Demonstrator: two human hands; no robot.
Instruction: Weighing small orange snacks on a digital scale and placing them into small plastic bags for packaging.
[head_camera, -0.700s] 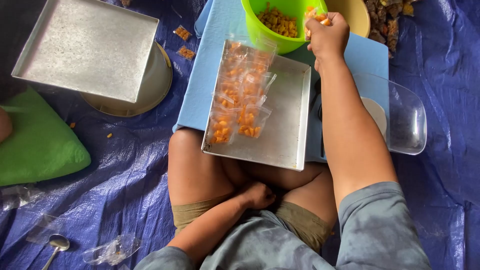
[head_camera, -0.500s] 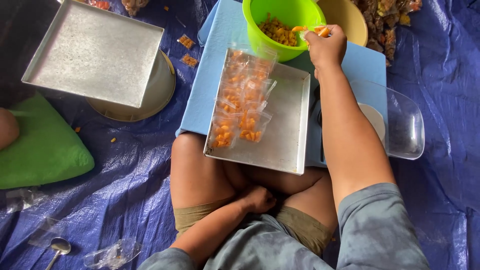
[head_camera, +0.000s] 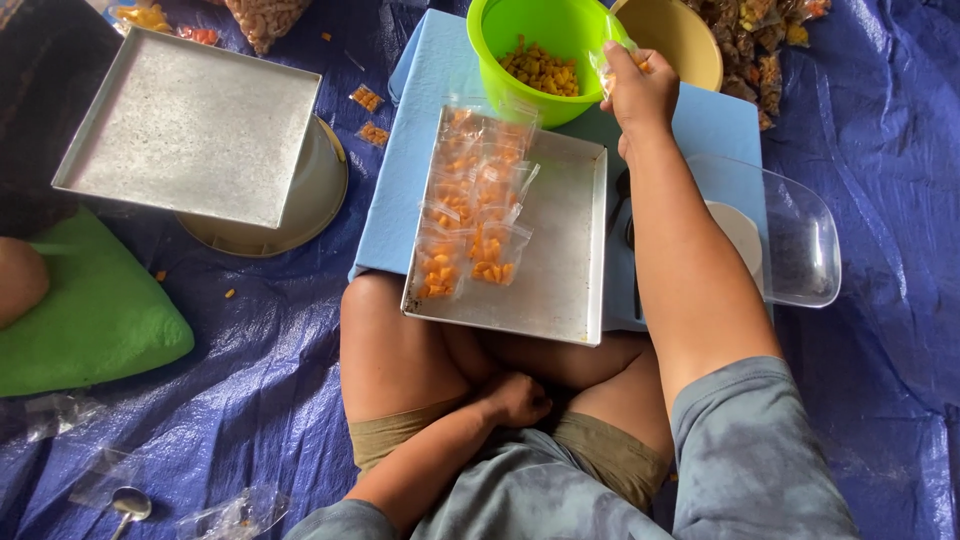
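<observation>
My right hand (head_camera: 640, 92) is raised at the rim of a green bowl (head_camera: 500, 40) of orange snack pieces and grips a small clear packet (head_camera: 610, 62) with some pieces in it. A metal tray (head_camera: 560, 260) in front of me on a light blue board (head_camera: 420, 120) carries several filled clear packets (head_camera: 470, 210) along its left side. My left hand (head_camera: 515, 398) rests closed in my lap between my crossed legs, holding nothing.
A second metal tray (head_camera: 190, 125) sits on a round pan (head_camera: 320, 190) at the left. A green cushion (head_camera: 90, 320), a yellow bowl (head_camera: 690, 45), a clear plastic scoop (head_camera: 800, 235), a spoon (head_camera: 130, 505) and loose packets lie on the blue tarp (head_camera: 880, 150).
My right hand has drawn back slightly from the green bowl with the small packet. The view has tilted down a little. My left hand has stayed in my lap.
</observation>
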